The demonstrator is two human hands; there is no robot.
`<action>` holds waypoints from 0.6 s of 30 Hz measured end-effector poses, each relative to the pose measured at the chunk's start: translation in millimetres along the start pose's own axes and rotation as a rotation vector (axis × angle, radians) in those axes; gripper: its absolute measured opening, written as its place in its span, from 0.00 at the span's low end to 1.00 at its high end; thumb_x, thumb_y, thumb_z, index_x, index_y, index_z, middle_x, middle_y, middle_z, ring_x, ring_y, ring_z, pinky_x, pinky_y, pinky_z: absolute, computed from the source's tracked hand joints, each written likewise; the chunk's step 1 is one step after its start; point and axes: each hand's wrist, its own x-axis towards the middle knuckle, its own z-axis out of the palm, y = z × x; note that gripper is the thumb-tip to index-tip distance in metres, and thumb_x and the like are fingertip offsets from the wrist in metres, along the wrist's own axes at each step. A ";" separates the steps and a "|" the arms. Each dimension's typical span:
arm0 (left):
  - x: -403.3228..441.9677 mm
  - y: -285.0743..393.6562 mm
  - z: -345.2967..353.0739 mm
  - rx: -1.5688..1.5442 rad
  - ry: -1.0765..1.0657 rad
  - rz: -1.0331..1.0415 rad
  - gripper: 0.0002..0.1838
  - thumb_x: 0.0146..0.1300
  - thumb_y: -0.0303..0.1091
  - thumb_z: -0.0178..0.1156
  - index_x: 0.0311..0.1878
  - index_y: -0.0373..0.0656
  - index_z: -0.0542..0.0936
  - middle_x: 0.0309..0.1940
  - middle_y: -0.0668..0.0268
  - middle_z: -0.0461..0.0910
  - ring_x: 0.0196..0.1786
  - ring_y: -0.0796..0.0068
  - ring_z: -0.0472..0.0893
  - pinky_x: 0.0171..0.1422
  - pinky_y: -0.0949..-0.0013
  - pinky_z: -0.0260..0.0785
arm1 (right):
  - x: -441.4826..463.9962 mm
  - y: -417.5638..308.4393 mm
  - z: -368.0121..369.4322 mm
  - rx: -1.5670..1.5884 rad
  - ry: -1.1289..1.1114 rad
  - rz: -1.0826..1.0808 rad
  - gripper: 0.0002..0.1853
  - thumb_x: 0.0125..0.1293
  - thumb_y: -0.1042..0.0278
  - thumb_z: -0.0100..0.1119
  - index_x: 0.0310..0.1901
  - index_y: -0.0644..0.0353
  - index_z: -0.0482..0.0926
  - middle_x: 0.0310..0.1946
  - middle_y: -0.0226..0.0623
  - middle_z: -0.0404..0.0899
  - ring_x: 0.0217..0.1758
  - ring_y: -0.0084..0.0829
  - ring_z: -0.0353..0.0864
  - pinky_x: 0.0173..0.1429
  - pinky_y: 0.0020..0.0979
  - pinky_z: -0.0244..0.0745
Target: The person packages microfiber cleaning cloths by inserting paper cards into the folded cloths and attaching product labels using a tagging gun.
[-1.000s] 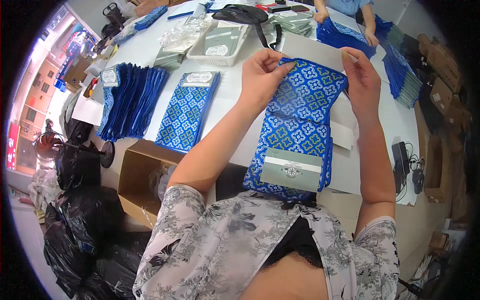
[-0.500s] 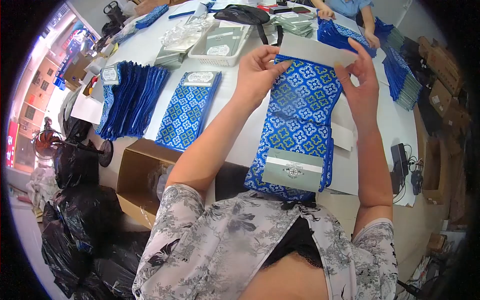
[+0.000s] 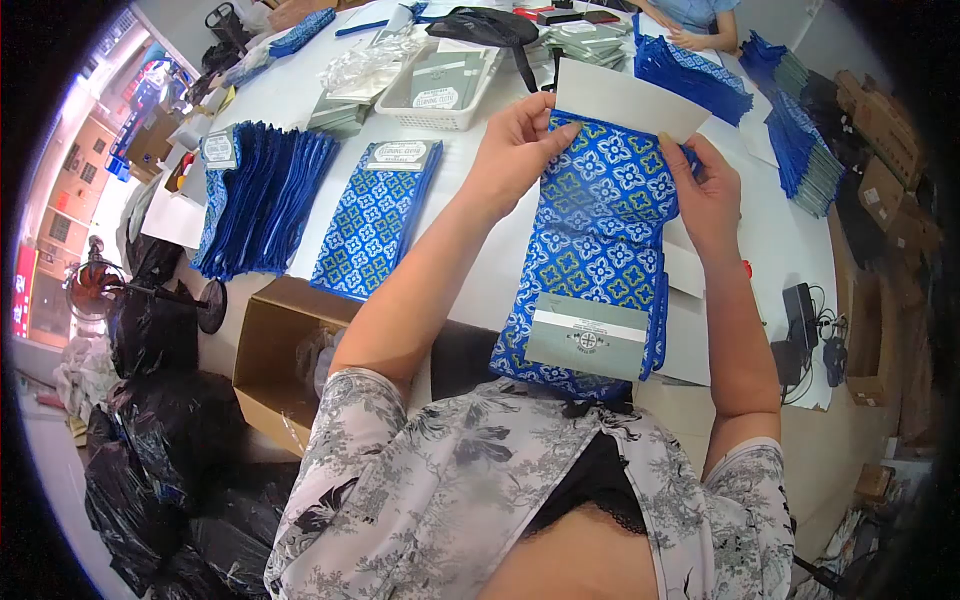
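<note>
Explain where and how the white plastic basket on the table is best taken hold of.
The white plastic basket looks best pinched at its near rim, coming from the wearer's side: that edge is raised and uncovered, while clear plastic bags crowd its left and a black bag lies beyond.

Vivid blue on the cloth (image 3: 600,262) right of centre, dotted with white and yellow-green quatrefoils! Grey-green label (image 3: 560,345), white band across it; pale card (image 3: 620,98) above. White tabletop (image 3: 785,225), black bags (image 3: 160,435) lower left, grey-on-white printed blouse (image 3: 410,500) at bottom.
</note>
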 end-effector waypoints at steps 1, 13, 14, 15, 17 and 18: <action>-0.5 1.6 0.2 -0.004 -0.015 0.028 0.14 0.65 0.24 0.63 0.54 0.34 0.78 0.39 0.65 0.86 0.42 0.84 0.83 0.48 0.79 0.74 | -0.5 -1.3 1.0 0.000 0.001 0.001 0.10 0.70 0.66 0.64 0.43 0.66 0.83 0.30 0.24 0.79 0.32 0.12 0.72 0.35 0.16 0.66; -3.3 3.9 -9.8 0.070 -0.104 0.022 0.18 0.68 0.23 0.60 0.60 0.33 0.76 0.44 0.63 0.86 0.43 0.82 0.82 0.50 0.78 0.73 | -4.2 13.8 -6.6 0.061 -0.083 0.008 0.10 0.70 0.71 0.62 0.48 0.68 0.81 0.34 0.29 0.81 0.35 0.14 0.76 0.39 0.18 0.72; -4.0 6.0 -10.3 0.071 -0.105 0.023 0.18 0.68 0.23 0.60 0.60 0.33 0.76 0.44 0.63 0.86 0.43 0.82 0.82 0.50 0.78 0.73 | -4.5 14.0 -6.0 0.065 -0.069 -0.008 0.11 0.70 0.71 0.62 0.50 0.68 0.80 0.35 0.30 0.82 0.36 0.15 0.77 0.40 0.18 0.73; -4.5 8.1 -10.9 0.085 -0.113 -0.005 0.18 0.67 0.24 0.59 0.60 0.35 0.77 0.45 0.64 0.85 0.43 0.82 0.81 0.50 0.77 0.71 | -4.7 14.1 -5.8 0.068 -0.056 -0.025 0.12 0.70 0.72 0.62 0.52 0.68 0.80 0.37 0.31 0.82 0.37 0.15 0.77 0.42 0.18 0.73; -4.8 10.1 -13.2 0.101 -0.120 -0.033 0.18 0.66 0.24 0.59 0.60 0.37 0.78 0.45 0.66 0.85 0.44 0.82 0.80 0.50 0.77 0.69 | -5.1 13.3 -6.9 0.065 -0.063 -0.018 0.14 0.70 0.73 0.61 0.54 0.68 0.79 0.38 0.32 0.82 0.38 0.16 0.78 0.43 0.18 0.74; -4.3 10.7 -14.6 0.157 -0.117 -0.069 0.19 0.67 0.25 0.58 0.61 0.38 0.77 0.46 0.66 0.85 0.43 0.82 0.79 0.49 0.76 0.69 | -5.3 12.2 -7.5 0.061 -0.070 -0.011 0.15 0.70 0.73 0.61 0.57 0.68 0.78 0.39 0.32 0.82 0.39 0.16 0.78 0.45 0.19 0.75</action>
